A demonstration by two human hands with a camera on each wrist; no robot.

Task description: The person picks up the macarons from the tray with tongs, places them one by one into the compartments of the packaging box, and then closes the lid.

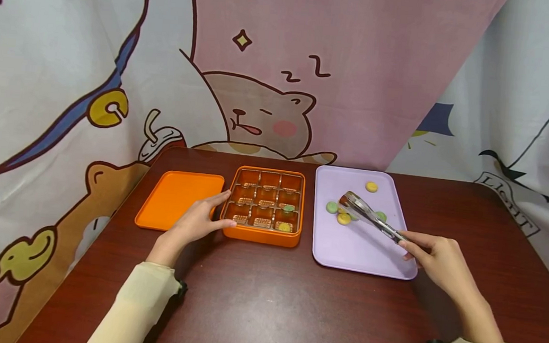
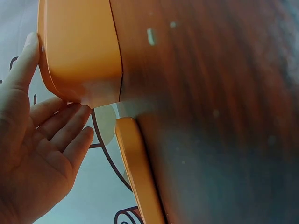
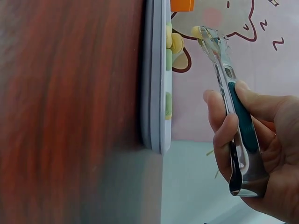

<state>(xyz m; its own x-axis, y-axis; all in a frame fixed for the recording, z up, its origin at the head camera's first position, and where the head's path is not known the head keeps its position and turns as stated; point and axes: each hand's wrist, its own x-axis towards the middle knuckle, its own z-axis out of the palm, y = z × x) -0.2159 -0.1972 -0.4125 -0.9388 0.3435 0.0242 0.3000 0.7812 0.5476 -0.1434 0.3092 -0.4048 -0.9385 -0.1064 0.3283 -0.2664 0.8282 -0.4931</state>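
My right hand [image 1: 440, 260] grips metal serving tongs [image 1: 371, 216] with a green handle inlay over the lilac tray [image 1: 359, 257]. In the right wrist view, a yellow round biscuit-like piece [image 3: 196, 32] sits at the tongs' tips, above the tray. My left hand [image 1: 199, 219] rests against the left side of an orange box [image 1: 262, 236], its fingers extended and its thumb at the front corner. A clear divided insert fills the box. In its right column, a green piece [image 1: 288, 208] lies in one compartment and a yellow piece [image 1: 284, 227] in the front one.
Several yellow and green pieces lie on the tray, including a yellow one [image 1: 371, 187] near its back edge. The orange lid [image 1: 177, 199] lies flat left of the box. A printed curtain [image 1: 259, 112] hangs behind the dark wooden table [image 1: 256, 298].
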